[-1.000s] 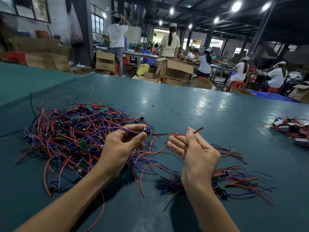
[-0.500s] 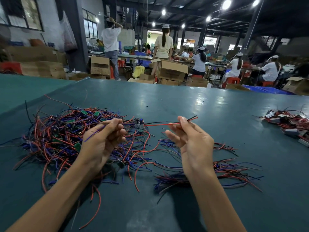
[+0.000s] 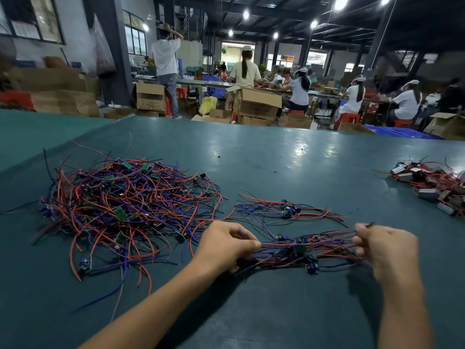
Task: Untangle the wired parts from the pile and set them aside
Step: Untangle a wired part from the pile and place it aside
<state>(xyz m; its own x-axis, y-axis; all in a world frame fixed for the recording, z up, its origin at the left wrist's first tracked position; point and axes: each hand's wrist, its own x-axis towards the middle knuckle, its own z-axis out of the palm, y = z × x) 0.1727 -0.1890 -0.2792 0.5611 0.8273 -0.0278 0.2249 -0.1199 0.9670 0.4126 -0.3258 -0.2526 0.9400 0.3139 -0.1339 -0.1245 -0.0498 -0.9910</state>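
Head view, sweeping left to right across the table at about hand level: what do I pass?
Large tangled pile of red and blue wired parts → left hand → wire bundle stretched between both hands → right hand → heap of red-wired metal parts at the far right.

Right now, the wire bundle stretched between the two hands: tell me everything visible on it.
The bundle is a loose sheaf of thin red, blue and black insulated wires, roughly horizontal, with small dark and blue components along its middle. The left hand pinches its left end, the right hand its right end. It sits low over the teal table, right of the big pile; whether it rests on the surface I cannot tell.
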